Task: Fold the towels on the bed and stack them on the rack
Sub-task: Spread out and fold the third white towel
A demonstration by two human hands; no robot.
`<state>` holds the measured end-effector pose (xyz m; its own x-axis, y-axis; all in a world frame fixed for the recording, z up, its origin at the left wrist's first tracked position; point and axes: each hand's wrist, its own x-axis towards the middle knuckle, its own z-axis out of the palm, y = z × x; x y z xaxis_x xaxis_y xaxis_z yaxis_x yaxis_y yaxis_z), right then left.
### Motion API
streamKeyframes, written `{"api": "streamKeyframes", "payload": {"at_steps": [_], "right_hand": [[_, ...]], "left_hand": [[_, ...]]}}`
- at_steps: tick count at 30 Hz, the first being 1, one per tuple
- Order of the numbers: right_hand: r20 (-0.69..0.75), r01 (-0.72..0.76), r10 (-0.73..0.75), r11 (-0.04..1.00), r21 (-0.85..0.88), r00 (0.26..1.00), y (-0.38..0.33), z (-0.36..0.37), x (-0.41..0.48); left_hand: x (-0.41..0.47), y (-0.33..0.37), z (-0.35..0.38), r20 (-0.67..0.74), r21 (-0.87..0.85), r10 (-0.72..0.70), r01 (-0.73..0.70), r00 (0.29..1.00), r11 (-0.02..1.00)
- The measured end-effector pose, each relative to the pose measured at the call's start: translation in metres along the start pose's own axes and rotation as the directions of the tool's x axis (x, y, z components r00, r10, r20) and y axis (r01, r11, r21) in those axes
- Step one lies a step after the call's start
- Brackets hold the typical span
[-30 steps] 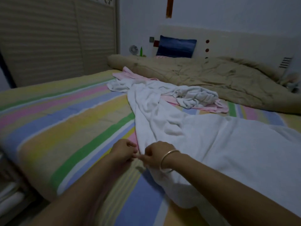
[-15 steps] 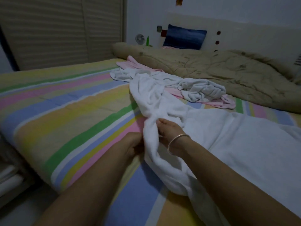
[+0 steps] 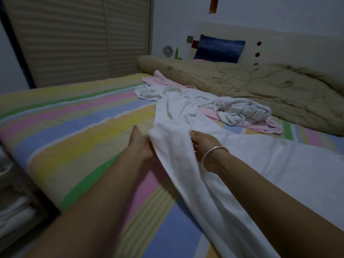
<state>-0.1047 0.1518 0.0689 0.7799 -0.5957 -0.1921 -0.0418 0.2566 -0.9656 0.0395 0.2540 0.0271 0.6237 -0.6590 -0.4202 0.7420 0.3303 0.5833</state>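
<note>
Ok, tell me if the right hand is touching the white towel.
Touching. The head view shows the right hand with fingers curled into the white towel at its bunched fold, with no gap between them.

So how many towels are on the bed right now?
3 visible: the large white towel held by left hand and right hand, a crumpled white towel beyond it, a pink towel underneath. Others may be hidden.

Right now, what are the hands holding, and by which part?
Left hand and right hand both grip the large white towel at its bunched edge.
</note>
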Motion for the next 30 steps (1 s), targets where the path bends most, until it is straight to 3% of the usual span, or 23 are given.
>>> {"api": "streamKeyframes", "payload": {"at_steps": [3, 5, 6, 8, 10, 11, 12, 15, 18, 21, 22, 24, 26, 28, 30], "right_hand": [[0.029, 0.018, -0.014, 0.99, -0.138, 0.999, 0.012, 0.013, 0.004], [0.057, 0.074, -0.057, 0.935, -0.348, 0.997, 0.025, 0.018, 0.006], [0.074, 0.125, -0.102, 0.868, -0.48, 0.992, 0.032, 0.018, 0.008], [0.123, 0.221, -0.19, 0.674, -0.705, 0.974, 0.045, 0.022, 0.008], [0.173, 0.286, -0.259, 0.504, -0.815, 0.95, 0.053, 0.022, -0.001], [0.208, 0.323, -0.283, 0.463, -0.825, 0.936, 0.055, 0.021, -0.008], [0.254, 0.37, -0.303, 0.433, -0.822, 0.919, 0.057, 0.02, -0.016], [0.359, 0.455, -0.329, 0.284, -0.844, 0.873, 0.059, 0.014, -0.042], [0.365, 0.445, -0.366, 0.163, -0.881, 0.856, 0.059, 0.006, -0.071], [0.343, 0.381, -0.3, 0.075, -0.922, 0.89, 0.063, -0.006, -0.101], [0.333, 0.352, -0.242, 0.038, -0.935, 0.911, 0.066, -0.011, -0.11], [0.314, 0.309, -0.105, -0.064, -0.949, 0.944, 0.073, -0.022, -0.129], [0.317, 0.314, -0.005, -0.117, -0.942, 0.948, 0.078, -0.036, -0.145], [0.339, 0.339, 0.021, -0.111, -0.934, 0.941, 0.082, -0.049, -0.156], [0.377, 0.375, 0.005, -0.116, -0.92, 0.926, 0.086, -0.058, -0.165]], "left_hand": [[-0.01, 0.03, -0.02, -0.096, 0.087, 0.092, -0.083, 0.991, 0.993], [-0.013, 0.04, -0.032, -0.196, 0.16, 0.26, -0.231, 0.946, 0.96], [-0.013, 0.043, -0.04, -0.285, 0.24, 0.377, -0.315, 0.881, 0.918], [-0.02, 0.055, -0.061, -0.378, 0.54, 0.672, -0.438, 0.638, 0.719], [-0.029, 0.065, -0.086, -0.256, 0.827, 0.88, -0.381, 0.399, 0.413], [-0.032, 0.07, -0.103, -0.209, 0.895, 0.911, -0.307, 0.355, 0.325], [-0.035, 0.075, -0.118, -0.186, 0.943, 0.919, -0.2, 0.347, 0.266], [-0.031, 0.07, -0.16, -0.205, 0.978, 0.827, 0.147, 0.523, 0.15], [-0.039, 0.051, -0.168, -0.231, 0.97, 0.802, 0.19, 0.551, 0.149], [-0.052, 0.032, -0.144, -0.244, 0.97, 0.794, 0.132, 0.556, 0.205], [-0.059, 0.022, -0.136, -0.2, 0.98, 0.821, 0.128, 0.534, 0.155], [-0.074, -0.002, -0.121, 0.064, 0.987, 0.88, 0.103, 0.471, -0.127], [-0.093, -0.032, -0.105, 0.376, 0.925, 0.817, -0.133, 0.437, -0.355], [-0.114, -0.068, -0.09, 0.618, 0.785, 0.635, -0.415, 0.464, -0.46], [-0.129, -0.101, -0.084, 0.772, 0.633, 0.417, -0.527, 0.48, -0.567]]}}
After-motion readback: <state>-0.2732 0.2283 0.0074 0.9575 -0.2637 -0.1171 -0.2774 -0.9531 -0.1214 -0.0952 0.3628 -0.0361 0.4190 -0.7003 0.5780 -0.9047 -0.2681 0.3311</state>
